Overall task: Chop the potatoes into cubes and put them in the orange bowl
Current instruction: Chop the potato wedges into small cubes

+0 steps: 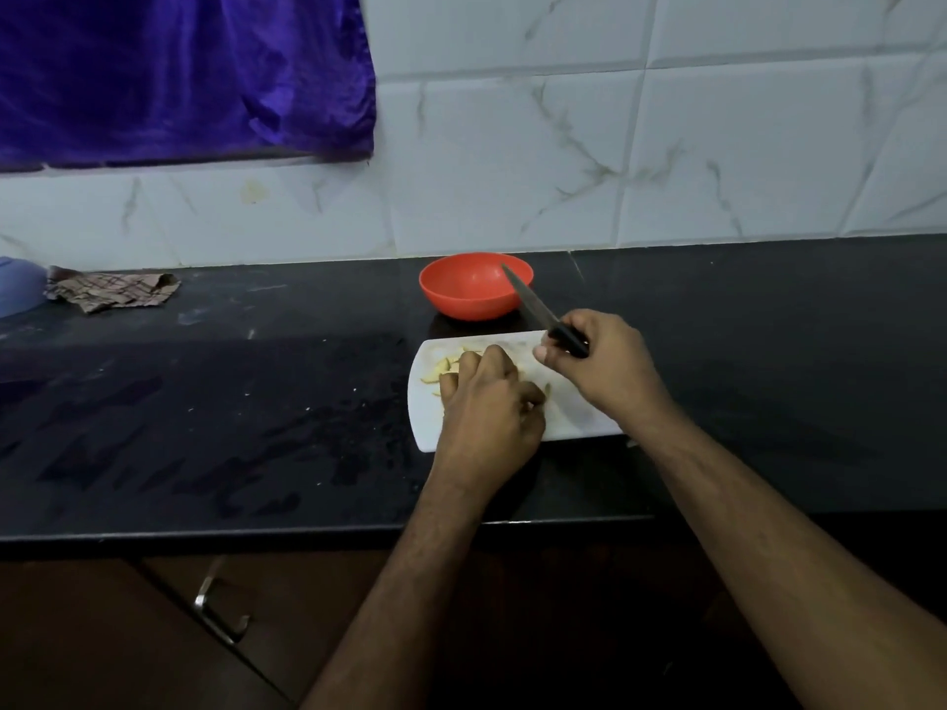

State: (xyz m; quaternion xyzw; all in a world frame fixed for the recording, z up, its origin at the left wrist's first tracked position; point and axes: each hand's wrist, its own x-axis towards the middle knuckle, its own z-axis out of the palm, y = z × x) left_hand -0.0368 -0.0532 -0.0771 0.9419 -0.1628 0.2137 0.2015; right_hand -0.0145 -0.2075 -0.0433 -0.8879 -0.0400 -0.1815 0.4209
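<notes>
A white cutting board (574, 417) lies on the black counter (205, 402), with pale yellow potato pieces (440, 368) at its far left. My left hand (487, 407) rests on the board over the pieces, fingers curled down; what lies under it is hidden. My right hand (599, 371) grips the black handle of a knife (533, 304), whose blade is raised off the board and points up-left over the rim of the orange bowl (474, 287). The bowl stands just behind the board and looks empty.
A crumpled checked cloth (112, 289) and a blue bowl (18, 287) sit at the far left by the tiled wall. A purple curtain (179, 74) hangs above. The counter's front edge runs below my forearms, with a drawer handle (220, 612) beneath.
</notes>
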